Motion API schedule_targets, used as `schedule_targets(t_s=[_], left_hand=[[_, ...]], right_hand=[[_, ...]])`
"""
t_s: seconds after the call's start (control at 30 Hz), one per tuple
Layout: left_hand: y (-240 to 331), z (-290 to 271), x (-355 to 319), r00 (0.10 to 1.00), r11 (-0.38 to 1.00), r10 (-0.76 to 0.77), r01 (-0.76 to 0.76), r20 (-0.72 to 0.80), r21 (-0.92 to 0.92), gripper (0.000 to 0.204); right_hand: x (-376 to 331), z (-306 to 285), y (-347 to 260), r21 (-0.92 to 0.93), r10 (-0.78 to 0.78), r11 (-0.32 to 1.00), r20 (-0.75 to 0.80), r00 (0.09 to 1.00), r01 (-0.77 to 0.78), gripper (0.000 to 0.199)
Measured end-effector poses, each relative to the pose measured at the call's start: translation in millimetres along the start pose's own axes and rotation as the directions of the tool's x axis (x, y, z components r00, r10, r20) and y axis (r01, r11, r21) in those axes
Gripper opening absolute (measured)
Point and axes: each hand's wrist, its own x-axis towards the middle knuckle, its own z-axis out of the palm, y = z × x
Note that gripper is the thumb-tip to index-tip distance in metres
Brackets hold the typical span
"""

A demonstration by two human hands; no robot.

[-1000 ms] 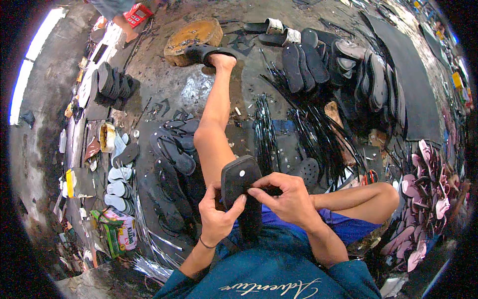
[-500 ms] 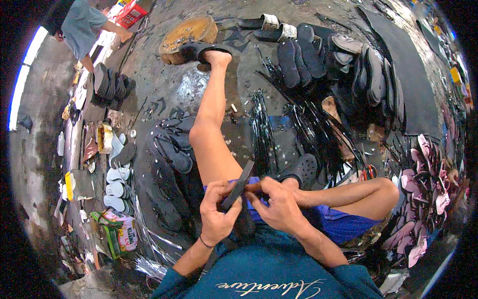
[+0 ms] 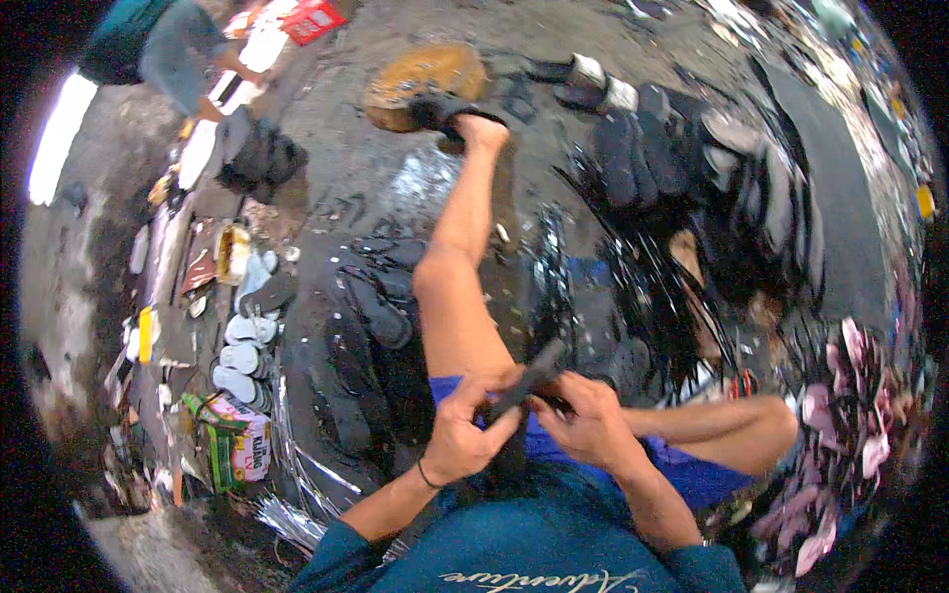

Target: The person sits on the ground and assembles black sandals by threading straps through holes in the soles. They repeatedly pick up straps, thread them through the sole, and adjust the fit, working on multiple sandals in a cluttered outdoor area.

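Note:
A dark sandal sole (image 3: 534, 378), seen nearly edge-on and blurred, is held tilted in front of my body. My left hand (image 3: 467, 435) is closed around its lower part, thumb on the near side. Against the sole's other side, my right hand (image 3: 590, 417) is closed in a pinch; a small dark piece seems to sit in those fingers, but its kind cannot be made out. Between my outstretched leg and the pile on the left lie several black sandal soles (image 3: 371, 306). Bundles of shiny black straps (image 3: 647, 282) lie ahead of my hands.
A round wooden block (image 3: 450, 71) stands under my outstretched foot. Stacked black sandals (image 3: 638, 148) are at the far right, pink straps (image 3: 825, 445) at the near right. Grey soles (image 3: 242, 356) and a printed bag (image 3: 232, 445) lie left. A person (image 3: 178, 64) bends at the far left.
The whole view has shifted, so the scene sits further right and slightly lower. Both hands still hold at the sole, which leans over more to the right.

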Motion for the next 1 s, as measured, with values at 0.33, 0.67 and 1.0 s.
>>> schedule_targets(t_s=[0.33,0.67,1.0], left_hand=[[-4.6,-2.3,6.8,0.972,0.972,0.234,-0.234,0.029,-0.01,0.046],[15.2,-1.5,11.4,0.983,0.982,0.175,-0.17,0.056,-0.081,0.042],[-12.8,1.1,12.2,0.964,0.962,0.264,-0.263,-0.01,0.067,0.042]], right_hand=[[-5.5,2.0,14.4,-0.047,0.169,0.985,0.067,0.983,-0.166,0.021],[-5.8,-12.0,-7.6,0.0,0.286,0.957,-0.178,0.942,-0.291,0.027],[-3.4,23.0,10.8,-0.245,0.042,0.965,-0.221,0.974,-0.097,0.017]])
